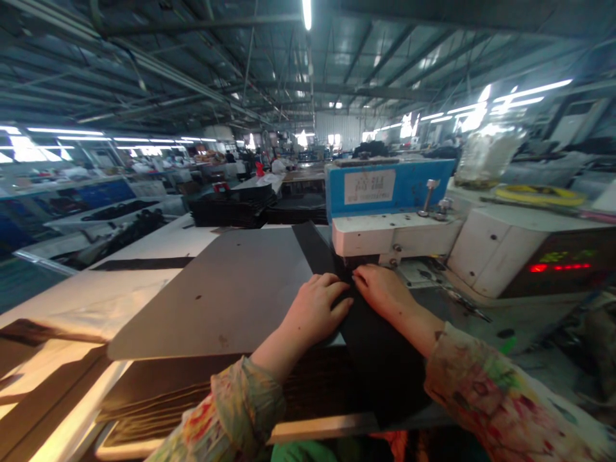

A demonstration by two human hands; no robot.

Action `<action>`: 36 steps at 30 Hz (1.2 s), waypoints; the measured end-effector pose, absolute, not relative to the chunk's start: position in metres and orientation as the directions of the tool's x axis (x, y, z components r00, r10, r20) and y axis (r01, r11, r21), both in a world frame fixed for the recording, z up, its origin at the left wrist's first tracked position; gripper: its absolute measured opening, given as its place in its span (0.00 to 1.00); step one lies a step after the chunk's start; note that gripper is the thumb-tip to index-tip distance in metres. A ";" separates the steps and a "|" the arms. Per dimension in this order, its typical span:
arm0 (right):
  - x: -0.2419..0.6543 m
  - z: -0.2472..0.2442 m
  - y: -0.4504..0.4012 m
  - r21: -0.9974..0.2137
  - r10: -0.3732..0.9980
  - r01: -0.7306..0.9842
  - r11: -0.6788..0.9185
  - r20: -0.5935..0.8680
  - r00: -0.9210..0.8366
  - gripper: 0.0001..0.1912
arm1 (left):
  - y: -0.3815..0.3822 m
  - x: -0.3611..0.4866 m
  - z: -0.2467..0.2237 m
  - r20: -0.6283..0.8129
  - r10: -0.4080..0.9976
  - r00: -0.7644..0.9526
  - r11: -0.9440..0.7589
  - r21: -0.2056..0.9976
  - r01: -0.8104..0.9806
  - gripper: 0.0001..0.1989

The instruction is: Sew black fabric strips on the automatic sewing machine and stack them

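A long black strip of material (370, 340) runs from beside the blue and white machine (385, 234) down over the near edge of the work surface. My left hand (320, 307) presses on the strip's left side, its fingers bent and the thumb apart. Close to the machine's head, my right hand (378, 287) pinches the strip's right side between thumb and fingertips. Left of the strip lies a grey metal plate (231, 289), partly under my left wrist.
Dark folded pieces (158, 398) are stacked below the plate. Black stacks (233, 205) stand beyond it. A control box with red digits (558, 263), a glass jar (488, 154) and a yellow ring (539, 195) are at the right.
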State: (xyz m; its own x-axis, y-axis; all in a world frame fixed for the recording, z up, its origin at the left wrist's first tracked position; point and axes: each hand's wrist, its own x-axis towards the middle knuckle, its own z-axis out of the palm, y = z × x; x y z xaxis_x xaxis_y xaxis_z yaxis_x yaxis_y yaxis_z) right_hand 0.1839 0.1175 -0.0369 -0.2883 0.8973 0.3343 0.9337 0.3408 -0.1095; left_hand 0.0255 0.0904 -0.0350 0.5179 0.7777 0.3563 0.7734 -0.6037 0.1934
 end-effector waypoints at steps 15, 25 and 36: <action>0.184 -0.036 0.117 -0.095 0.903 0.940 0.329 0.324 -0.283 0.12 | 0.091 0.026 -0.034 0.361 0.774 0.521 -0.608 0.193 0.770 0.14; 0.184 -0.036 0.118 -0.094 0.904 0.939 0.332 0.316 -0.288 0.12 | 0.091 0.025 -0.035 0.363 0.772 0.522 -0.612 0.199 0.766 0.14; 0.184 -0.037 0.117 -0.094 0.889 0.931 0.352 0.345 -0.301 0.11 | 0.091 0.025 -0.034 0.360 0.771 0.525 -0.612 0.191 0.768 0.14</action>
